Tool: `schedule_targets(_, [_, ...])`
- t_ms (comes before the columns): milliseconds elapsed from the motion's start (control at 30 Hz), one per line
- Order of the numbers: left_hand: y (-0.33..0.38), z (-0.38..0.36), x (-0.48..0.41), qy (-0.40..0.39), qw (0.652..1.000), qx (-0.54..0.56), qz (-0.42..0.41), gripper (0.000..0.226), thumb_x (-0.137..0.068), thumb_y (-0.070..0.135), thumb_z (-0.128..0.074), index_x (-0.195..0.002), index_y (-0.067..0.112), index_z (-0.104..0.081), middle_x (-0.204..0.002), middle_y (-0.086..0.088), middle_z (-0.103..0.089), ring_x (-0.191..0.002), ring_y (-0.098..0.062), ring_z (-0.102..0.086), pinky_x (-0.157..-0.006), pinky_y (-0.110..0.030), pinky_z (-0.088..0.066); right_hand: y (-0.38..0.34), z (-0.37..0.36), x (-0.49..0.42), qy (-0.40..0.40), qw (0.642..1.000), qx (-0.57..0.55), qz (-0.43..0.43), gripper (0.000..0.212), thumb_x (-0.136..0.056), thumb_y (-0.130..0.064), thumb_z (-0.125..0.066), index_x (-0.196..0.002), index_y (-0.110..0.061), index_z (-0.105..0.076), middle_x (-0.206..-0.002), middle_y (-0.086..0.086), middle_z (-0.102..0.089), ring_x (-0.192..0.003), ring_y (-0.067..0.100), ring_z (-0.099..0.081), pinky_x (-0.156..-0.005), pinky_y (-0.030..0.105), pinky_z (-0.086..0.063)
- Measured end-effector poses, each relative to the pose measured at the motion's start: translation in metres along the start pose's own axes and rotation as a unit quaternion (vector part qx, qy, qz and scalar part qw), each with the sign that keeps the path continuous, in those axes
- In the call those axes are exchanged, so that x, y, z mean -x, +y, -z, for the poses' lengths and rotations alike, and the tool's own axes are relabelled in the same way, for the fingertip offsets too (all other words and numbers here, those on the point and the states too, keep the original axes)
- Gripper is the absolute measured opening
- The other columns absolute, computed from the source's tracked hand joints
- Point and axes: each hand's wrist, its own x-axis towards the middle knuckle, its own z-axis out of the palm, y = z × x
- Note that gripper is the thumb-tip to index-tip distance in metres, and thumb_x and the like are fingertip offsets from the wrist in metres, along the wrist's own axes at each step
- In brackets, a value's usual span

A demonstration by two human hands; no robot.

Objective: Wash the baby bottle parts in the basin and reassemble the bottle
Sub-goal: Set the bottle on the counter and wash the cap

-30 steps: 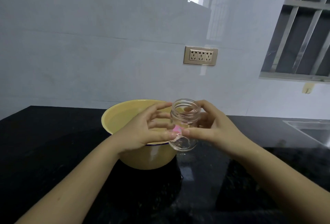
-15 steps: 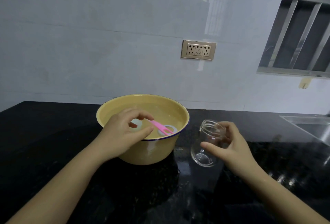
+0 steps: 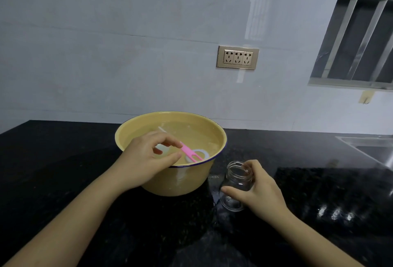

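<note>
Gripping bottle (image 3: 235, 186) w/ right hand (image 3: 263, 194): thumb across the front, fingers curled behind the neck, glass tilted a bit, mouth up, low by the counter (image 3: 63, 160) just right of basin (image 3: 170, 183). Left hand (image 3: 146, 158) over basin's near rim, fingers loosely curled, thumb and index apart, index tip at the pink brush (image 3: 189, 153), can't tell if actually pinching it tbh. Brush slanting across the water (image 3: 191, 134), white ring (image 3: 200, 150) under its forked end, another white part (image 3: 163, 149) half hidden behind the fingers. Socket (image 3: 237, 57) on wall (image 3: 106, 54) behind, sink (image 3: 370, 145) far right.
</note>
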Motion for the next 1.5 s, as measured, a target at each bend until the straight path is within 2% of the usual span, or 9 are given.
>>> schedule_targets(167, [-0.002, 0.006, -0.005, -0.002, 1.0, -0.019, 0.008, 0.013, -0.084, 0.023, -0.068, -0.087, 0.036, -0.067, -0.097, 0.013, -0.067, -0.096, 0.004, -0.055, -0.079, -0.012, -0.044, -0.005, 0.004, 0.0, -0.013, 1.0, -0.005, -0.011, 0.064, -0.053, -0.074, -0.067, -0.101, -0.04, -0.042, -0.099, -0.02, -0.057, -0.092, 0.003, -0.056, -0.081, 0.032, -0.047])
schedule_targets(300, [-0.007, 0.015, -0.013, -0.012, 0.999, -0.048, 0.023, 0.007, -0.085, 0.028, -0.066, -0.089, 0.033, -0.068, -0.094, 0.018, -0.067, -0.094, 0.009, -0.055, -0.073, -0.009, -0.044, -0.02, 0.016, -0.011, 0.03, 0.999, -0.017, 0.038, 0.065, -0.069, -0.064, -0.058, -0.122, -0.027, -0.047, -0.108, -0.009, -0.051, -0.104, 0.011, -0.051, -0.089, 0.032, -0.043])
schedule_targets(467, [-0.015, 0.028, -0.027, -0.029, 0.995, -0.081, 0.042, 0.003, -0.084, 0.03, -0.067, -0.086, 0.031, -0.068, -0.092, 0.02, -0.067, -0.091, 0.006, -0.059, -0.071, -0.016, -0.044, -0.062, 0.015, -0.037, 0.033, 0.989, -0.039, 0.139, 0.022, -0.081, -0.041, -0.064, -0.096, -0.026, -0.057, -0.094, -0.013, -0.056, -0.092, 0.007, -0.053, -0.079, 0.026, -0.042])
schedule_targets(600, [-0.023, 0.033, -0.038, -0.04, 0.991, -0.117, 0.06, 0.007, -0.082, 0.033, -0.068, -0.088, 0.028, -0.069, -0.091, 0.016, -0.068, -0.092, 0.001, -0.06, -0.076, -0.018, -0.046, -0.098, -0.002, -0.072, -0.051, 0.985, 0.032, 0.161, 0.014, -0.081, -0.035, -0.064, -0.088, -0.023, -0.063, -0.087, -0.008, -0.06, -0.086, 0.011, -0.055, -0.075, 0.028, -0.043])
schedule_targets(867, [-0.02, 0.03, -0.047, -0.087, 0.986, -0.124, 0.064, 0.015, -0.081, 0.034, -0.068, -0.094, 0.026, -0.07, -0.092, 0.014, -0.068, -0.093, -0.001, -0.061, -0.077, -0.016, -0.047, -0.128, -0.047, -0.11, -0.201, 0.964, 0.129, 0.117, 0.045, -0.083, -0.05, -0.06, -0.118, -0.021, -0.055, -0.095, -0.005, -0.059, -0.088, 0.016, -0.059, -0.078, 0.033, -0.05])
schedule_targets(1033, [-0.019, 0.022, -0.049, -0.115, 0.985, -0.124, 0.045, 0.015, -0.082, 0.032, -0.067, -0.097, 0.027, -0.07, -0.095, 0.013, -0.068, -0.093, 0.003, -0.059, -0.068, -0.003, -0.042, -0.135, -0.058, -0.117, -0.242, 0.95, 0.17, 0.106, 0.057, -0.082, -0.028, -0.066, -0.134, -0.016, -0.046, -0.112, 0.003, -0.062, -0.088, 0.019, -0.059, -0.074, 0.03, -0.049])
schedule_targets(1200, [-0.025, 0.02, -0.057, -0.129, 0.973, -0.183, 0.057, 0.023, -0.081, 0.034, -0.068, -0.103, 0.027, -0.066, -0.104, 0.01, -0.064, -0.099, -0.007, -0.058, -0.077, -0.016, -0.045, -0.133, -0.048, -0.125, -0.181, 0.928, 0.28, 0.169, 0.031, -0.095, -0.028, -0.049, -0.121, -0.012, -0.056, -0.114, 0.005, -0.064, -0.101, 0.025, -0.059, -0.087, 0.038, -0.051])
schedule_targets(1367, [-0.033, 0.022, -0.071, -0.154, 0.931, -0.32, 0.088, 0.049, -0.079, 0.043, -0.066, -0.125, 0.031, -0.053, -0.123, 0.009, -0.055, -0.109, -0.014, -0.053, -0.084, -0.029, -0.045, -0.119, -0.036, -0.127, -0.096, 0.893, 0.353, 0.263, 0.028, -0.093, -0.012, -0.04, -0.116, -0.016, -0.056, -0.109, 0.004, -0.064, -0.097, 0.026, -0.06, -0.069, 0.032, -0.04])
schedule_targets(1500, [-0.038, 0.019, -0.082, -0.238, 0.884, -0.38, 0.131, 0.067, -0.082, 0.045, -0.063, -0.141, 0.027, -0.036, -0.138, 0.003, -0.048, -0.121, -0.02, -0.048, -0.094, -0.032, -0.044, -0.107, -0.03, -0.127, -0.069, 0.892, 0.342, 0.288, 0.03, -0.094, -0.013, -0.042, -0.12, -0.019, -0.055, -0.113, 0.002, -0.064, -0.1, 0.025, -0.059, -0.07, 0.031, -0.035])
